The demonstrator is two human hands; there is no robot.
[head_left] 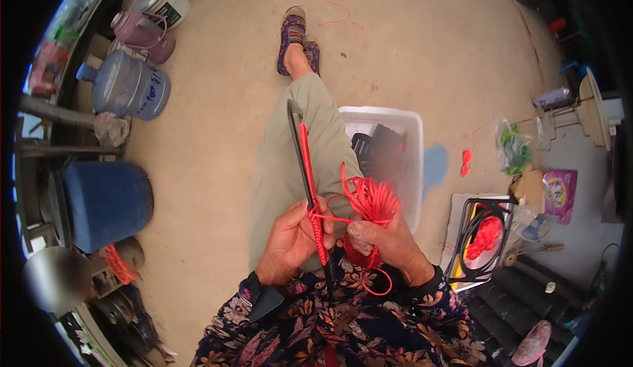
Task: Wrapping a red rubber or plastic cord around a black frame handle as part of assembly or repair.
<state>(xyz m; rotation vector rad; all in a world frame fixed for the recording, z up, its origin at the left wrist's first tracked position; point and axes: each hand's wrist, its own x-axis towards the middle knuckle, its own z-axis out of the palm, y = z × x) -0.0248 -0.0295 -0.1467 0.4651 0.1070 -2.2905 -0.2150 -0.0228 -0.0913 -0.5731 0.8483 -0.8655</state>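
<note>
Black rod [301, 153] was observed above the olive trousers [273, 163], tilted, its upper end directed away from the torso. The beige floor [204, 103] was seen all around. A blue barrel [109, 202] was noted at the left, with a clear blue water bottle [135, 90] beyond it. A white tub [417, 143] was placed beside the trousers on the right; dark items [382, 144] were contained in it, partly blurred. The right grip [393, 245] was closed around a looped bundle of red cord [370, 199]. By the left grip [292, 236], the rod was grasped at its wrapped section. Red strands were laid lengthwise along the rod and wound tightly near the fingers. A single strand was stretched between both grips. A small loop was left hanging below the right grip.
</note>
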